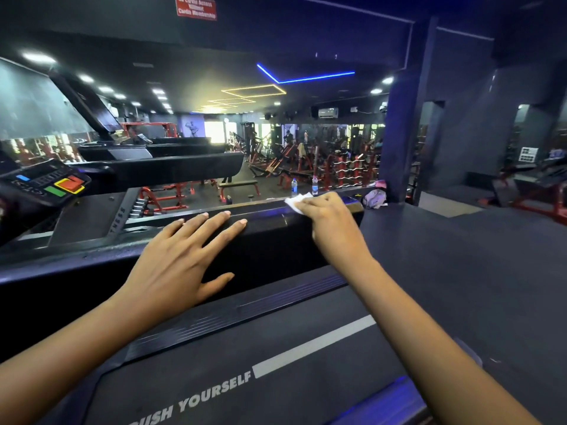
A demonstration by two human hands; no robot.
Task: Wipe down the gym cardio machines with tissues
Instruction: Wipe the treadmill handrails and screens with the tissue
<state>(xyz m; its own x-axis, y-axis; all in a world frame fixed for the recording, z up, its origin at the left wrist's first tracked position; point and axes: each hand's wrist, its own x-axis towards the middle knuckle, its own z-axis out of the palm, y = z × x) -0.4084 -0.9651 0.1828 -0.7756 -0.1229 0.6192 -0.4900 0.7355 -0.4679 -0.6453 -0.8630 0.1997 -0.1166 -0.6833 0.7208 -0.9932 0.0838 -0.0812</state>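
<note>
A black treadmill fills the lower view, its belt (pixel 276 348) printed with "PUSH YOURSELF" and a white stripe. Its black motor hood (pixel 270 234) runs across the middle. My left hand (pixel 184 256) lies flat on the hood with fingers spread and holds nothing. My right hand (pixel 325 216) is farther right, at the hood's top edge, pressing a white tissue (pixel 297 200) onto it. Only a corner of the tissue shows past my fingers.
A neighbouring treadmill's console (pixel 46 182) with red, green and blue buttons stands at the left. Beyond a ledge are two water bottles (pixel 314 185), a pale bag (pixel 374 198), a dark pillar (pixel 402 133) and red weight machines (pixel 306 164) on the lower gym floor.
</note>
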